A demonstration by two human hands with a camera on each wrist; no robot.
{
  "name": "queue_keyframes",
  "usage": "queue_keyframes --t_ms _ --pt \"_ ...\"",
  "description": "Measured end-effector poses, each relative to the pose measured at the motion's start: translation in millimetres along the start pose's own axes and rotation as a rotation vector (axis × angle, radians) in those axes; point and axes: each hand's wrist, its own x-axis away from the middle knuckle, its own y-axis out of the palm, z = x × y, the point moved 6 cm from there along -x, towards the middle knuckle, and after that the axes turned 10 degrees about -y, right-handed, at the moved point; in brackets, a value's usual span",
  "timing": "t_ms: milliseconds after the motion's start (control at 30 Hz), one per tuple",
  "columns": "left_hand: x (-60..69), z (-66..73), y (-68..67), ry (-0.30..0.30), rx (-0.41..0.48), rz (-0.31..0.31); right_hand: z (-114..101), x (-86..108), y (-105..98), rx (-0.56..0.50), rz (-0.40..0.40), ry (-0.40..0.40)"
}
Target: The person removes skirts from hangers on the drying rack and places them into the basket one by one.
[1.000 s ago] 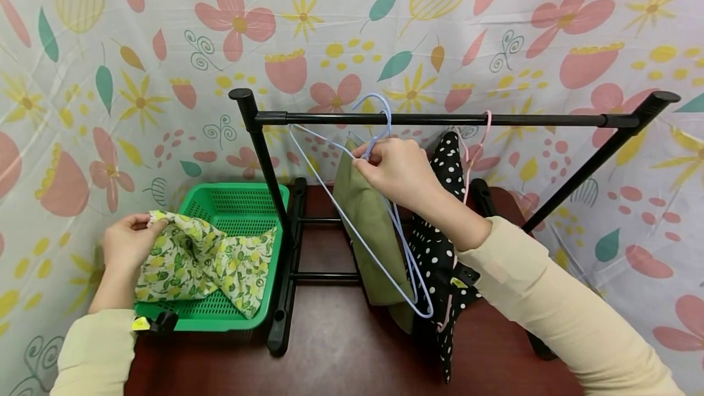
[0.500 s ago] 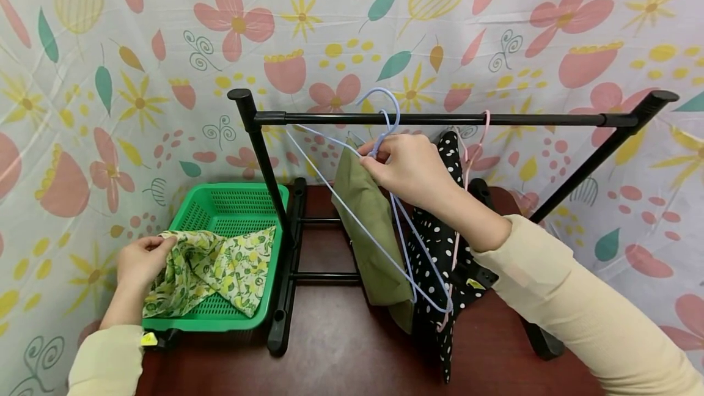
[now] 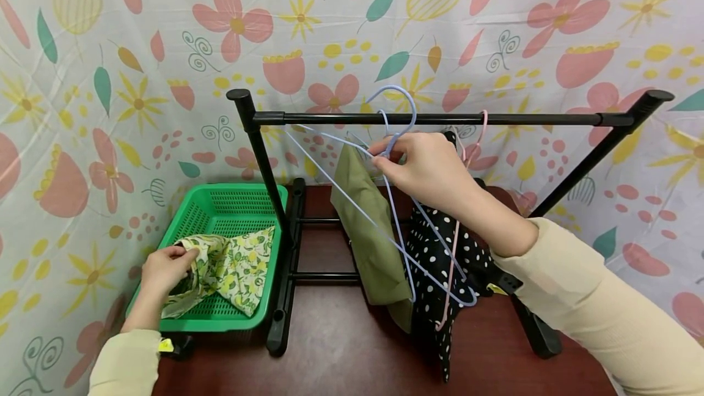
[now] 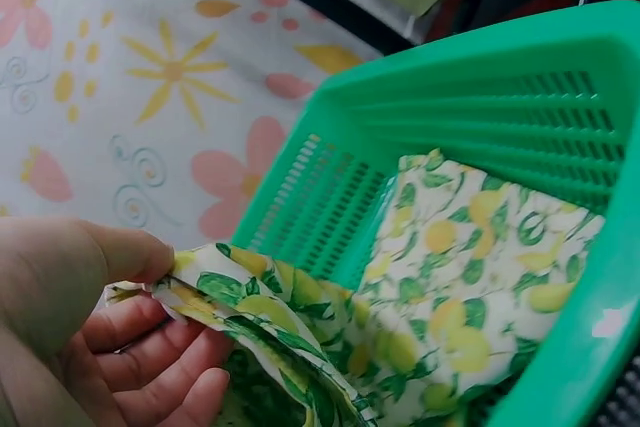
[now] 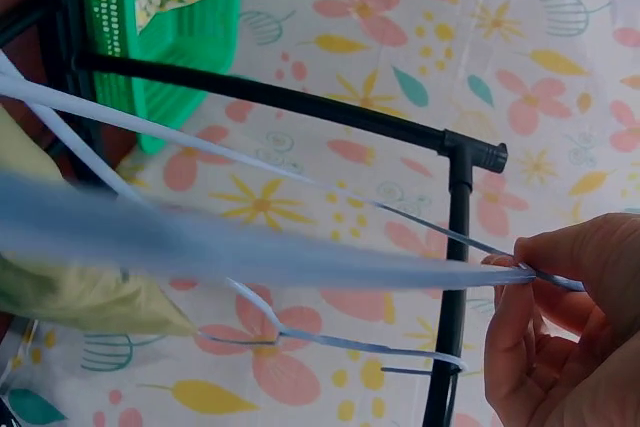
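Note:
In the head view my left hand [image 3: 165, 271] pinches an edge of a lemon-print cloth garment [image 3: 247, 267]. Part of that garment lies in a green basket [image 3: 214, 325]; the left wrist view shows the fabric [image 4: 470, 267] bunched below thumb and fingers. My right hand [image 3: 434, 164] pinches a bare light-blue wire hanger [image 3: 393, 87] just below its hook. That hook stands mostly above the black rail [image 3: 330, 118], crossing in front of it on the right. From the right wrist view, the hanger's wires [image 5: 300, 257] stretch away from the fingertips.
An olive garment [image 3: 365, 237] hangs on the rack beside another blue hanger [image 3: 383, 116] hooked on the rail. Right of it, a black polka-dot garment [image 3: 431, 274] hangs with a pink hanger [image 3: 484, 118]. The rack's left post [image 3: 264, 170] stands between basket and clothes.
My right hand has moved right along the rail with the blue hanger, whose hook has risen. My left hand has moved right over the basket, gathering the lemon-print garment.

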Motion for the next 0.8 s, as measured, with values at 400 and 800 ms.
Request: queue_keyframes --t_ms 400,800 --pt "9.0 6.6 41.6 0.052 -0.039 -0.122 10 14.2 -13 0.024 0.014 0.006" --pt "18.7 11.0 44.1 0.113 -0.079 -0.066 15 25.2 -27 0.083 0.043 -0.001"
